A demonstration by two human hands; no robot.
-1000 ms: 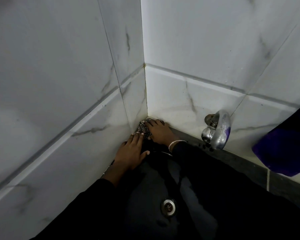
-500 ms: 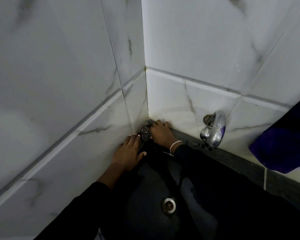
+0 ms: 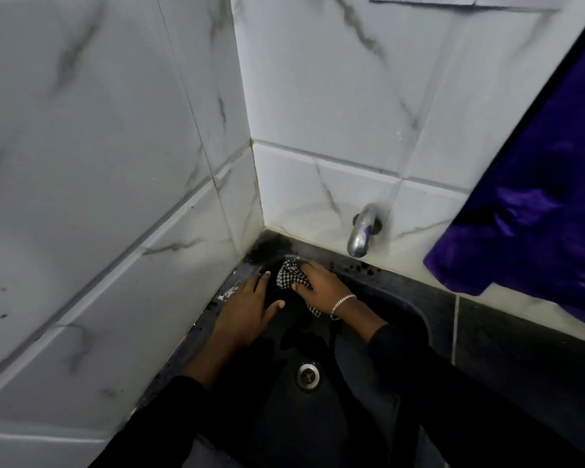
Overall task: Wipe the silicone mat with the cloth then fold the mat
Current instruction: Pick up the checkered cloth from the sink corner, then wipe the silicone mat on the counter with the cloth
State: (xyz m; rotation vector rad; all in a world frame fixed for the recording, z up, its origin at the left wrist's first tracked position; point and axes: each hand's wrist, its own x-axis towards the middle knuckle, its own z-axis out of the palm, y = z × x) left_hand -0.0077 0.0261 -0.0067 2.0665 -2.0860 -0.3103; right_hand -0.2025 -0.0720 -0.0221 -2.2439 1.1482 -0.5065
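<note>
Right hand [image 3: 321,287] grips bunched checkered cloth [image 3: 288,276] on the dark silicone mat [image 3: 294,320] near the sink [image 3: 416,309] back corner, left hand [image 3: 247,307] flat, pinning it; light pinning pressure risks the mat sliding into the basin.

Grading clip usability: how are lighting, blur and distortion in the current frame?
Head view: dim, so the black sink swallows detail; wide-angle bends the tile joints; the purple fabric at right is smeared; the checked cloth under the right hand is readable; mild glare on the tap.
</note>
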